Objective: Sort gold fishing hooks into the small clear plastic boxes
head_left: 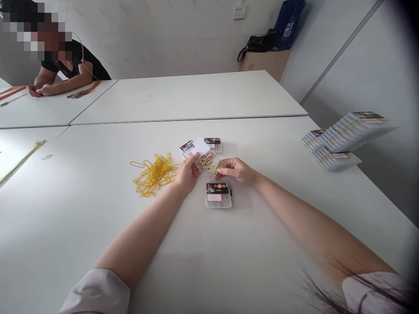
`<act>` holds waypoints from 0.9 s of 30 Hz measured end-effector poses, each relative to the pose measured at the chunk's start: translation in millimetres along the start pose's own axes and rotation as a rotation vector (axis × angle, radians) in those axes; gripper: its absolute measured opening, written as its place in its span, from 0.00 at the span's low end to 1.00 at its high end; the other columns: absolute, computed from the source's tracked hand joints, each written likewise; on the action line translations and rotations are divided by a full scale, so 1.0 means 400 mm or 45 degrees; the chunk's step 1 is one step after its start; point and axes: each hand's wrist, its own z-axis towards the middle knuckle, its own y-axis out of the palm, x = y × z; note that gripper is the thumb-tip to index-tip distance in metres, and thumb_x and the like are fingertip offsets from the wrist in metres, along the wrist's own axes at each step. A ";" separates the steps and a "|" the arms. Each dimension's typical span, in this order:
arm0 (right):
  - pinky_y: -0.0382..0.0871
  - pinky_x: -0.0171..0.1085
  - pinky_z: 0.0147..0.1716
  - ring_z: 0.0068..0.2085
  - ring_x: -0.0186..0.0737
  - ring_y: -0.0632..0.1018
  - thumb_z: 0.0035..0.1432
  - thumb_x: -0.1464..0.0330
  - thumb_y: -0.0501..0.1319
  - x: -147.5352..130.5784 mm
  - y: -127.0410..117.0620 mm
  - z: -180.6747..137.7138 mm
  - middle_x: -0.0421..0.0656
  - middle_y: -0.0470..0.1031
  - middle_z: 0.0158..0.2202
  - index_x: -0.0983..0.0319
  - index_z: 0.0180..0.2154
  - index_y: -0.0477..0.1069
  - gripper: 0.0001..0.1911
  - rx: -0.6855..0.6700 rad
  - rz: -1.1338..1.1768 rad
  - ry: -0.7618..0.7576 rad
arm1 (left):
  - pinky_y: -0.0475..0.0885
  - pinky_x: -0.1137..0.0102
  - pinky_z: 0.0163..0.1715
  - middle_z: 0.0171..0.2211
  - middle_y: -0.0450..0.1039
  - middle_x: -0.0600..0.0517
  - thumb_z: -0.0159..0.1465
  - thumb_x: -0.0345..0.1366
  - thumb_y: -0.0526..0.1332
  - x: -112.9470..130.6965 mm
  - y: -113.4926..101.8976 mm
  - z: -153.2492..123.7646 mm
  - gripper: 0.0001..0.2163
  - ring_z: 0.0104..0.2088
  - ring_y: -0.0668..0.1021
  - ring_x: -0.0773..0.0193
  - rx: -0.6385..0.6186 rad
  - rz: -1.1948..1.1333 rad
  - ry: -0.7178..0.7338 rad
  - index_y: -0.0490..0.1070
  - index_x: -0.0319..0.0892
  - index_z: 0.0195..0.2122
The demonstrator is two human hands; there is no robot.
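My left hand (187, 173) and my right hand (238, 169) both grip a small clear plastic box (209, 163) with gold hooks or clips inside, lifted a little over the white table (248, 244). The left hand's fingers also pinch a white card (200, 146) at the box's top edge. A closed box with a black and red label (218, 195) lies just below my hands. Two more labelled boxes (213, 143) lie behind them. A loose pile of yellow paper clips (153, 174) rests to the left of my left hand.
Stacks of similar flat boxes (343, 137) stand at the table's right edge. Another person in a black shirt (70, 65) sits at the far left table with both hands on it. A cardboard box with bags (265, 61) stands by the back wall.
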 end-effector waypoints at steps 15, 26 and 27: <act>0.74 0.38 0.36 0.33 0.38 0.79 0.58 0.48 0.66 0.005 0.010 0.006 0.44 0.80 0.31 0.62 0.35 0.77 0.23 0.181 -0.094 -0.012 | 0.73 0.61 0.50 0.42 0.81 0.48 0.52 0.35 0.76 -0.003 0.012 -0.031 0.29 0.42 0.81 0.58 -0.445 0.289 0.162 0.69 0.42 0.54; 0.73 0.39 0.34 0.30 0.37 0.76 0.59 0.45 0.63 0.007 0.012 0.005 0.41 0.73 0.24 0.61 0.25 0.71 0.27 0.196 -0.177 -0.018 | 0.75 0.65 0.43 0.43 0.81 0.48 0.53 0.34 0.74 -0.007 0.003 -0.024 0.26 0.40 0.83 0.59 -0.351 0.305 0.068 0.67 0.43 0.52; 0.72 0.39 0.34 0.29 0.37 0.75 0.60 0.44 0.62 0.006 0.012 0.005 0.41 0.72 0.23 0.61 0.24 0.69 0.28 0.209 -0.173 -0.029 | 0.75 0.66 0.42 0.43 0.81 0.48 0.54 0.34 0.73 -0.006 0.001 -0.024 0.26 0.40 0.83 0.59 -0.337 0.309 0.047 0.67 0.43 0.52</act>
